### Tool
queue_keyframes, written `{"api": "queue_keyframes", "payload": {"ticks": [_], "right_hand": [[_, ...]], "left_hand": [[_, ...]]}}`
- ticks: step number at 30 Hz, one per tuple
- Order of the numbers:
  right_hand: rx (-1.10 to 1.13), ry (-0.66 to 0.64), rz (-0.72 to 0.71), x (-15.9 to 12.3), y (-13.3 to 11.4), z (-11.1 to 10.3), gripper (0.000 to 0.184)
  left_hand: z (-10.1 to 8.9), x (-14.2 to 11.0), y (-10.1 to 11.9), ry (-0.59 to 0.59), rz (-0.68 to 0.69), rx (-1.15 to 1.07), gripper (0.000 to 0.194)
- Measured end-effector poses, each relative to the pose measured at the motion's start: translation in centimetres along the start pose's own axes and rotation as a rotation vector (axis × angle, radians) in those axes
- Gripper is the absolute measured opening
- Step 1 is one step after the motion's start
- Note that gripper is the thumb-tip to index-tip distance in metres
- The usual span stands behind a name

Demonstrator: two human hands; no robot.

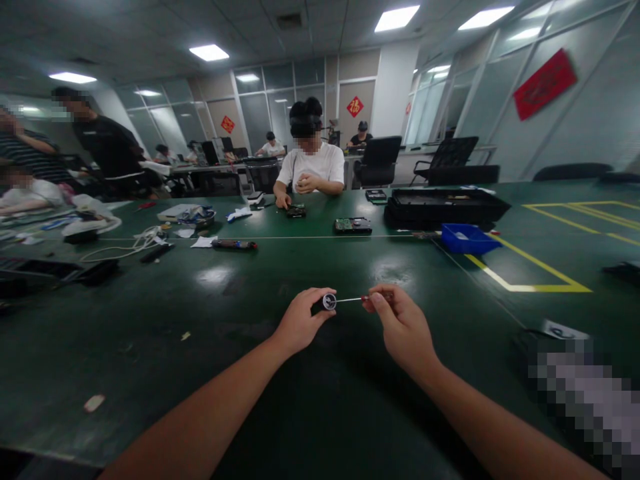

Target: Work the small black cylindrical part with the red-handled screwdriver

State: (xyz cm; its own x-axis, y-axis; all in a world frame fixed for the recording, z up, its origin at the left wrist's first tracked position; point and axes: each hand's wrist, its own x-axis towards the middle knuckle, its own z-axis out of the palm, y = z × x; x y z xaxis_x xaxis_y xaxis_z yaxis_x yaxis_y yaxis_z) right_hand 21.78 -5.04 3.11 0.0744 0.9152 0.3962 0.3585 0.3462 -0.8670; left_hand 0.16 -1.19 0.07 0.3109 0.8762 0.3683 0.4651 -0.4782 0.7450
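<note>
My left hand is closed around a small round part with a silver face, held above the dark green table. My right hand pinches the red-tipped handle of a thin screwdriver. Its metal shaft points left and its tip meets the centre of the round part. Both hands hover just above the table surface near its middle.
Across the table a person in a white shirt works on a small device. A circuit board, a blue bin, a black tray, cables and a black tool lie farther off. Yellow tape lines mark the right side.
</note>
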Motion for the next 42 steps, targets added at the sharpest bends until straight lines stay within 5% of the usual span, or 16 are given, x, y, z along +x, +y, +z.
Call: {"api": "queue_keyframes", "payload": {"ticks": [7,15,20,27,31,38,42], "right_hand": [[-0.019,-0.004,-0.005,0.1,-0.3,0.1,0.026],[-0.342,0.001,-0.034,0.0,-1.2,-0.5,0.041],[-0.268,-0.066,-0.133,-0.1,-1.3,-0.3,0.015],[-0.288,-0.093,-0.076,-0.1,-1.2,-0.3,0.029],[-0.081,-0.038,-0.049,-0.1,-0.2,0.1,0.022],[0.438,-0.008,0.238,1.0,1.0,0.7,0.028],[0.376,0.021,0.279,1.5,1.7,0.6,0.032]], "left_hand": [[0.0,0.0,0.1,-0.018,0.02,0.035,0.039],[-0.3,0.0,0.1,-0.032,0.06,0.158,0.042],[-0.2,0.1,0.0,-0.05,0.086,0.181,0.041],[-0.2,0.1,0.1,-0.057,0.078,0.177,0.04],[-0.2,0.0,0.2,-0.051,0.063,0.164,0.04],[-0.6,0.4,0.5,-0.075,0.092,0.164,0.039],[-0.8,0.7,0.1,-0.123,0.067,0.209,0.04]]}}
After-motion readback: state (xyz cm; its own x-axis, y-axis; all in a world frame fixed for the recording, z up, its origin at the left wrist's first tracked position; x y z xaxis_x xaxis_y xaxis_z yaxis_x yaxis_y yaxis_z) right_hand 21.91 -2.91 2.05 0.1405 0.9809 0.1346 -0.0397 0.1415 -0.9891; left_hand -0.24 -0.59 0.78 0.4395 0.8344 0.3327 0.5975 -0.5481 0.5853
